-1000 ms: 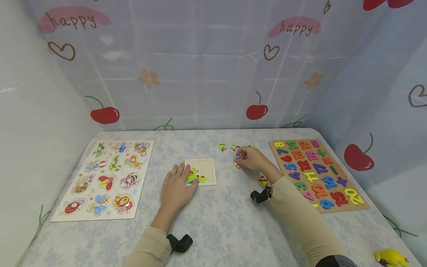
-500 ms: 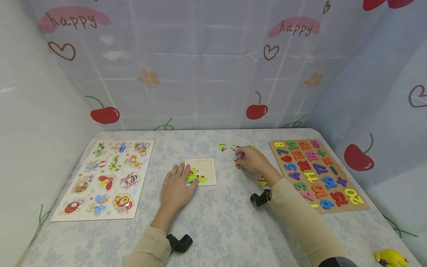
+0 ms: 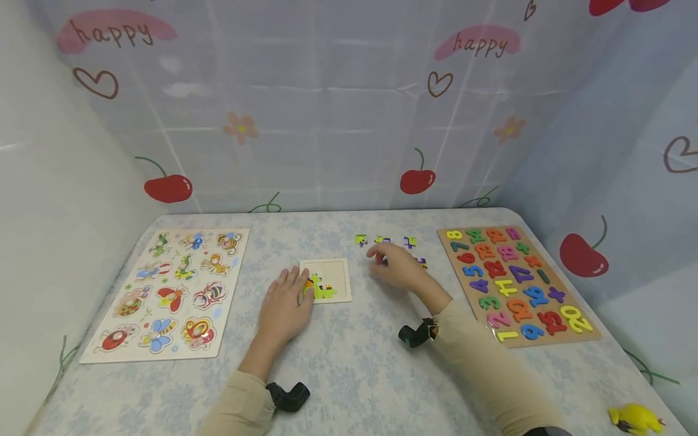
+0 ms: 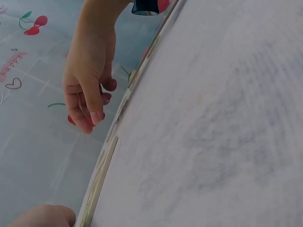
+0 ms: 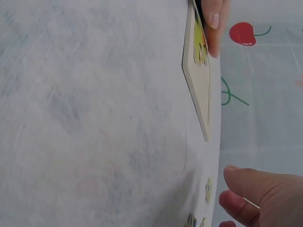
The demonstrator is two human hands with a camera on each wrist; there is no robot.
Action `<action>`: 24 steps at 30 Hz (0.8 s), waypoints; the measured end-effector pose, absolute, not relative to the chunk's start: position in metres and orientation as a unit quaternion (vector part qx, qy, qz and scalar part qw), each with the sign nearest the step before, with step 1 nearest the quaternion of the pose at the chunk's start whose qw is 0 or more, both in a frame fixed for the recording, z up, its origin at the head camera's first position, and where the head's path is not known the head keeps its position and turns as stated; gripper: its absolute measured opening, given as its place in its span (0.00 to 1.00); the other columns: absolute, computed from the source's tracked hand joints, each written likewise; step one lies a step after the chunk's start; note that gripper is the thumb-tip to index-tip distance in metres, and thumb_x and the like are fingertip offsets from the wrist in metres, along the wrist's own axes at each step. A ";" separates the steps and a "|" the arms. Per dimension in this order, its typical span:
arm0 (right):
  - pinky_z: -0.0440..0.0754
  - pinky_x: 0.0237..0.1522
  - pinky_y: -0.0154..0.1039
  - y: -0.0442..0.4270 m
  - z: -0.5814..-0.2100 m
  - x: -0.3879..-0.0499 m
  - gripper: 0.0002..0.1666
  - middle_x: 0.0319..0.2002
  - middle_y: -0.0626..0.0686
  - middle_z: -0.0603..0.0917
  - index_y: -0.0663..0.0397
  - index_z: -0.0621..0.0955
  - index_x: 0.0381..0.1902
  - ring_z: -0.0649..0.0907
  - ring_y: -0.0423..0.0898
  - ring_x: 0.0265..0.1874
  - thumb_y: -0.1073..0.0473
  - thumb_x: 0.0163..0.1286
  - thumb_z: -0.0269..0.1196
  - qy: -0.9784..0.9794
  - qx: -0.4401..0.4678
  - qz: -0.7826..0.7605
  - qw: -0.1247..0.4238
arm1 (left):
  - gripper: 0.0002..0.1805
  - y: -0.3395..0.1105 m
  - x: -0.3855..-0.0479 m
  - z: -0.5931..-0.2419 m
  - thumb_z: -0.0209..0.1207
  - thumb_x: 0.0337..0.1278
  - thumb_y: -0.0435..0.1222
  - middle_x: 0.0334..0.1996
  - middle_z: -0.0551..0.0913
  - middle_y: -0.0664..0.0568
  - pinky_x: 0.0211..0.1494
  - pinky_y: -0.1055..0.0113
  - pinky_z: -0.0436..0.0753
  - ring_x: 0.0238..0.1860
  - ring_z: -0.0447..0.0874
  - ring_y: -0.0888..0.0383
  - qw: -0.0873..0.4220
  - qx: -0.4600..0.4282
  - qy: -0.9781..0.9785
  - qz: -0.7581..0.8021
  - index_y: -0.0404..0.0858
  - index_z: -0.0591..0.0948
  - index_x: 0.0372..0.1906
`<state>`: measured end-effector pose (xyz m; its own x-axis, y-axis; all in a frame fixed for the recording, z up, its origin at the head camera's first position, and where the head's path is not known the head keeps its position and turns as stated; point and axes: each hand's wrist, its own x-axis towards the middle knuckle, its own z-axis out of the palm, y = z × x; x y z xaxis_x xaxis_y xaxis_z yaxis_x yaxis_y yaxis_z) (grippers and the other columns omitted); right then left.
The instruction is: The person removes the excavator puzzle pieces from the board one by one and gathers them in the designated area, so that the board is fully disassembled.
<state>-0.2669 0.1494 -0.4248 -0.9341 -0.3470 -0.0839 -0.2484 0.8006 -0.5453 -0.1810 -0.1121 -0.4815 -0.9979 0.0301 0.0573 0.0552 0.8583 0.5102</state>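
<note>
A left hand [image 3: 285, 306], fingers relaxed, is resting on the puzzle tray [image 3: 335, 271] as the right hand [image 3: 397, 266], empty grip loosely parted, is hovering right of the tray.

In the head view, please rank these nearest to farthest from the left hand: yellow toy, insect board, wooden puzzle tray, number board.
1. Wooden puzzle tray, partly covered by the left hand.
2. Insect board, left of it.
3. Number board, off right.
4. Yellow toy, lower right corner.
</note>
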 end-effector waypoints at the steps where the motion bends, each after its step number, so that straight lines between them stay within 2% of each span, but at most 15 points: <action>1: 0.77 0.35 0.38 0.146 -0.425 -0.265 0.16 0.38 0.49 0.79 0.49 0.81 0.54 0.76 0.46 0.34 0.57 0.69 0.65 0.943 -0.160 -0.276 0.091 | 0.30 -0.113 -0.181 -0.481 0.41 0.74 0.52 0.78 0.56 0.49 0.81 0.46 0.48 0.81 0.46 0.47 0.025 -0.021 -0.963 -0.268 0.48 0.64 0.76; 7: 0.75 0.35 0.36 0.127 -0.432 -0.256 0.18 0.37 0.46 0.79 0.46 0.81 0.56 0.75 0.43 0.33 0.57 0.68 0.65 0.937 -0.185 -0.281 0.096 | 0.27 -0.119 -0.180 -0.479 0.42 0.74 0.48 0.77 0.59 0.48 0.81 0.45 0.50 0.80 0.48 0.46 0.036 -0.016 -0.963 -0.265 0.49 0.68 0.74; 12: 0.74 0.37 0.37 0.110 -0.435 -0.250 0.20 0.36 0.45 0.79 0.47 0.81 0.57 0.75 0.43 0.33 0.56 0.68 0.66 0.927 -0.219 -0.289 0.101 | 0.27 -0.120 -0.180 -0.479 0.43 0.73 0.48 0.77 0.59 0.48 0.81 0.45 0.50 0.80 0.49 0.46 0.041 -0.010 -0.963 -0.265 0.50 0.69 0.73; 18: 0.75 0.35 0.35 0.092 -0.438 -0.245 0.21 0.35 0.45 0.79 0.49 0.81 0.58 0.74 0.42 0.30 0.54 0.67 0.67 0.917 -0.266 -0.282 0.095 | 0.26 -0.120 -0.180 -0.481 0.44 0.72 0.49 0.77 0.60 0.49 0.81 0.46 0.51 0.80 0.49 0.46 0.040 -0.006 -0.965 -0.257 0.52 0.71 0.72; 24: 0.74 0.40 0.35 0.081 -0.442 -0.242 0.22 0.37 0.46 0.80 0.48 0.82 0.58 0.74 0.41 0.35 0.52 0.66 0.68 0.916 -0.295 -0.254 0.091 | 0.26 -0.121 -0.180 -0.482 0.45 0.72 0.49 0.77 0.62 0.48 0.81 0.46 0.52 0.80 0.51 0.46 0.045 -0.006 -0.965 -0.258 0.53 0.73 0.71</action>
<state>-0.2419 0.0808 -0.4425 -0.8090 -0.5876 -0.0160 -0.4953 0.6960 -0.5198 -0.1801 -0.1207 -0.4817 -0.9959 -0.0113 0.0898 0.0350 0.8673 0.4965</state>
